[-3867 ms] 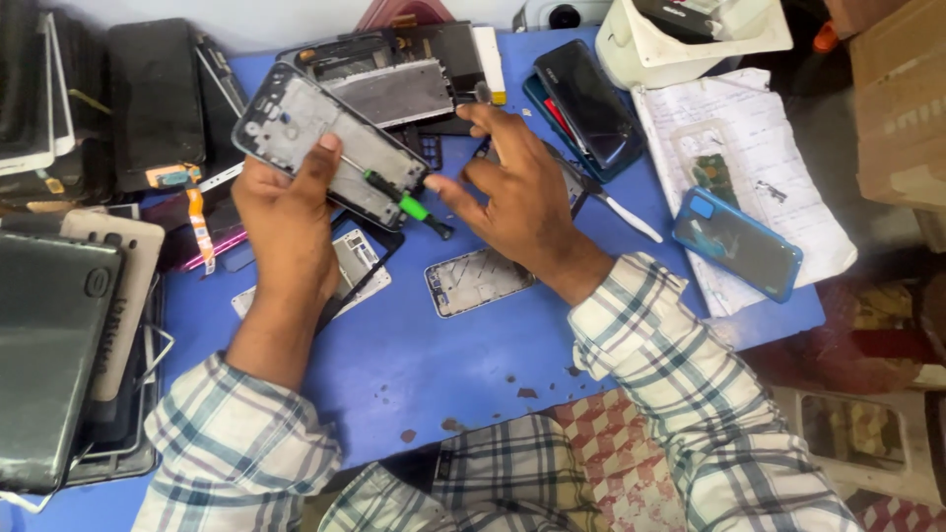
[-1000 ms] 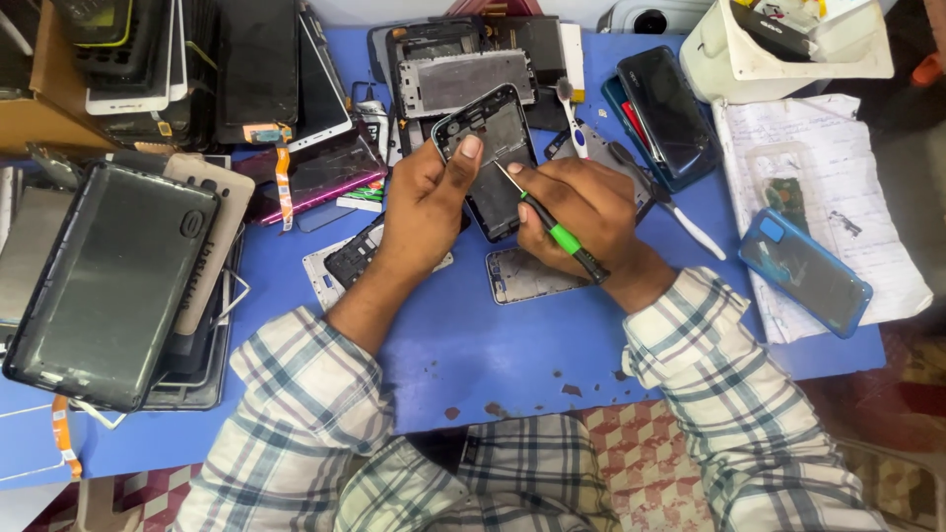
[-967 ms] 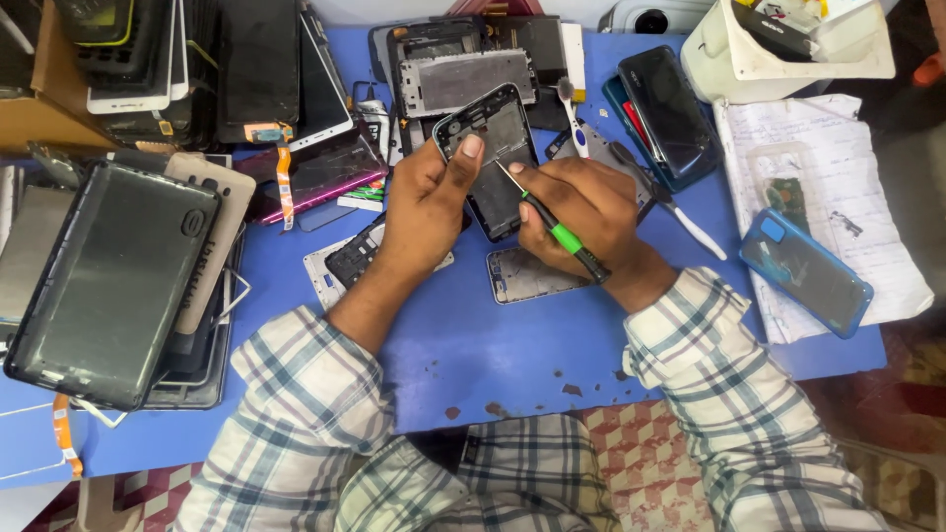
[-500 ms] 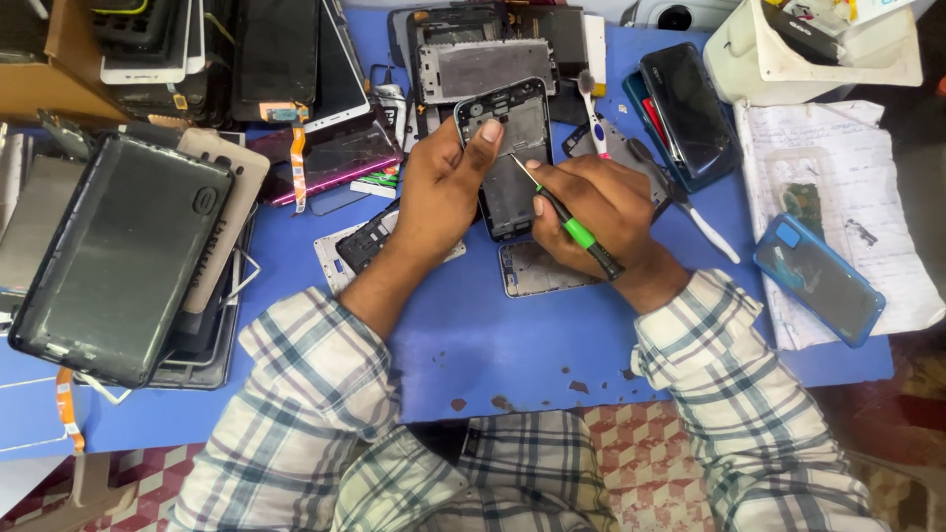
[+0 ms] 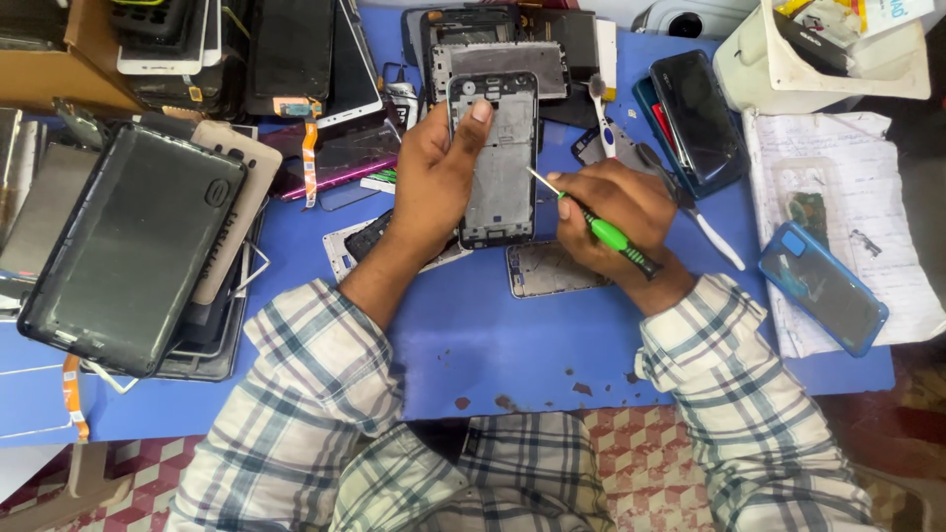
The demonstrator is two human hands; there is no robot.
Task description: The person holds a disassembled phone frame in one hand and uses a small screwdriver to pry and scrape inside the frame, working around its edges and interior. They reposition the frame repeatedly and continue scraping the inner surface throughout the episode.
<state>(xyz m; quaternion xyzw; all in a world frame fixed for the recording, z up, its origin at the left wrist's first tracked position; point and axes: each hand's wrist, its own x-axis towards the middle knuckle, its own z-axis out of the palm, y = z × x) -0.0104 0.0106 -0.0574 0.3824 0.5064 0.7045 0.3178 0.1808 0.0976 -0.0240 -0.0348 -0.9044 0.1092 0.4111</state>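
Grey phone frame (image 5: 499, 163) is gripped upright by the left hand (image 5: 434, 182); green-handled screwdriver (image 5: 603, 232) is pinched in closed right hand (image 5: 611, 212), tip against frame edge.

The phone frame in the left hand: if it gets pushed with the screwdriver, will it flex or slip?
The phone frame looks thin and hollowed out, so it probably flexes a little under a push. It seems light: the left hand holds it up alone, by its edges. That edge grip may let it twist or slip if the screwdriver in the right hand presses hard.
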